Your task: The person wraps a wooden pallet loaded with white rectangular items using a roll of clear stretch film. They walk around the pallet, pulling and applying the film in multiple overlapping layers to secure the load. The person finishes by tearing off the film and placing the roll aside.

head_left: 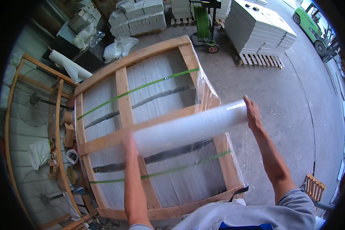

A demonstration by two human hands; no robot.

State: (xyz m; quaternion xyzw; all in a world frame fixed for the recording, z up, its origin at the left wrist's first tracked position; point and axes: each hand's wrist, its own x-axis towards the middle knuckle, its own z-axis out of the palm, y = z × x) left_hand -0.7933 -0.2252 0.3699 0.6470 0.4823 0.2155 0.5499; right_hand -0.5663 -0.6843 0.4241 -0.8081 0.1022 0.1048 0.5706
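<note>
A long roll of clear stretch film lies across my two hands, above a wooden crate frame. Its left end is at my left hand, which is smeared by motion. At the roll's right end, my right hand grips the edge with its fingers against the end. Under the frame stands a stack of white sheets, bound with a green strap and a second one lower down. Stretched film covers the crate's right side. Whether the film joins the roll is hard to make out.
Stacked white panels on a pallet stand at the back right. A strapping cart with green strap is beyond the crate. Along the left stand a wooden rack and a fan. A green forklift is far right.
</note>
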